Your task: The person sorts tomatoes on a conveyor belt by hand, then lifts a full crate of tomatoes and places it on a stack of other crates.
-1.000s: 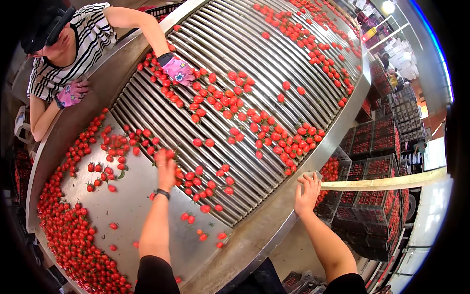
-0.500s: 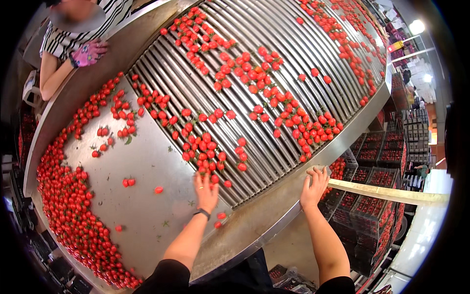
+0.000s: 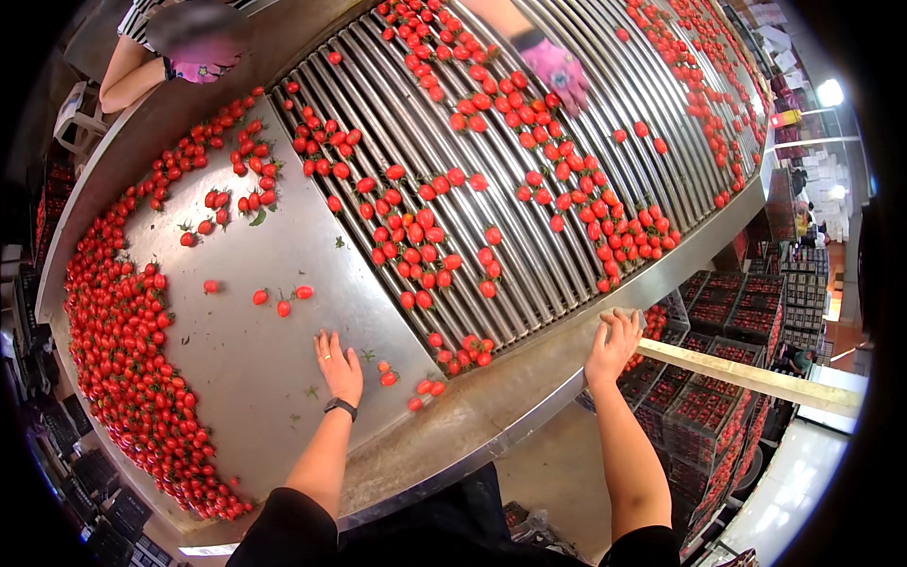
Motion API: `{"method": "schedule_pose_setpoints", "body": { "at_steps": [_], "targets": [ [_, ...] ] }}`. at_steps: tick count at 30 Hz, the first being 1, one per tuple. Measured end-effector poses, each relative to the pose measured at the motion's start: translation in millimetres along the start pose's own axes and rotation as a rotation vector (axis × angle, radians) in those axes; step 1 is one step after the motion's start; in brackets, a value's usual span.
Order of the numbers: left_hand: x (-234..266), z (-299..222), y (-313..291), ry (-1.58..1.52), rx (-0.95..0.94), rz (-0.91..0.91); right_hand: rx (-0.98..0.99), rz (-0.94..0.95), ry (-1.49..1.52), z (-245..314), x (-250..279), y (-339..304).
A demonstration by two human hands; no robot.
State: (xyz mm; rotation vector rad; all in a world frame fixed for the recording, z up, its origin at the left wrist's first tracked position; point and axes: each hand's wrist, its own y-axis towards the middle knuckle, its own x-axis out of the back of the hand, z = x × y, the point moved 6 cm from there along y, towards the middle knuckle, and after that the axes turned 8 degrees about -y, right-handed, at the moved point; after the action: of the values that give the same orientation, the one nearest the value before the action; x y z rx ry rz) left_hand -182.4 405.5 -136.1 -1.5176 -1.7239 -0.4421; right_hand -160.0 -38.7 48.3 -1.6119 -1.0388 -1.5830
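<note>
Hundreds of small red tomatoes (image 3: 123, 359) lie heaped along the left rim of the steel tabletop (image 3: 246, 274), where the smooth plate seems to gather what slides off the ribbed roller bed (image 3: 529, 236). More ride the rollers in loose clusters, spread thin enough, I'd say, for each fruit to be looked over.

The person's left hand (image 3: 340, 364) lies flat on the smooth plate, fingers released and spread, holding nothing; a watch (image 3: 340, 407) sits on that wrist. Two stray tomatoes (image 3: 385, 372) lie just beside it to the right, a few more (image 3: 281, 300) a little beyond the fingertips.

The right hand (image 3: 612, 345) is curled over the tabletop's outer edge, gripping the rim as if to steady the body while leaning in. Below that edge, crates (image 3: 704, 406) of sorted fruit are stacked within reach.

Across the bed, a co-worker's pink-gloved hand (image 3: 557, 71) reaches into the tomatoes on the rollers.
</note>
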Motion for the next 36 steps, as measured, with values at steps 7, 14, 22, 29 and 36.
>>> {"method": "schedule_pose_setpoints", "body": {
  "at_steps": [7,14,22,29,36],
  "targets": [
    [-51,-86,80,-0.26,-0.32,0.107,-0.004,-0.033,-0.018,-5,-9,-8],
    [-110,-165,203,0.154,-0.577,0.139,-0.011,-0.06,-0.004,5,-15,-10],
    [-111,-123,207,-1.027,0.196,0.127,-0.049,-0.075,0.044,4,-21,-17],
    [-144,-96,64,-1.012,0.235,0.578,-0.064,-0.105,0.056,1,-30,-22],
    [-157,-84,-30,-0.427,-0.216,0.607,-0.073,-0.096,0.022,5,-40,-26]
  ]
}}
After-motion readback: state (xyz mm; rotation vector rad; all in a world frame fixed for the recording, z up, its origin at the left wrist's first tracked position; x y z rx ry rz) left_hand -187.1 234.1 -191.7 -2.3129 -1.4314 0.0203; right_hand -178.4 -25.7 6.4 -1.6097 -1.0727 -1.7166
